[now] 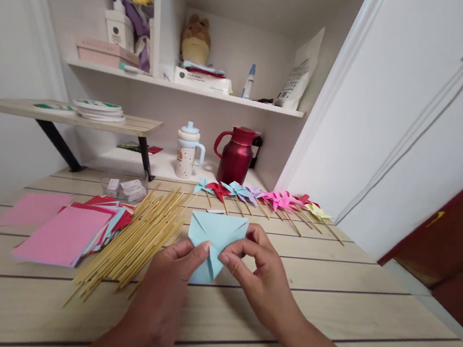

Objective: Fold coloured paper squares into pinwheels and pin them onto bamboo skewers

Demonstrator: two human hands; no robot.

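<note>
At the left of the frame, a stack of pink and red paper sheets [63, 233] lies flat on the wooden table [367, 307], unfolded. Just to its right, a pile of bamboo sticks [136, 240] lies loose, with no wheels attached. At lower centre, the left hand [168, 285] pinches the left edge of a light blue paper square [216, 240] between thumb and fingertips; the fingers are closed on the sheet. The right hand [263, 273] grips the right side likewise, thumb pressing a flap toward the middle. The blue sheet is partly folded and held just above the table. Further back, right of centre, a row of finished pinwheels [271, 199] on sticks lies in line. Judged from this, several units are complete, one is mid-fold, and much stock remains.
</note>
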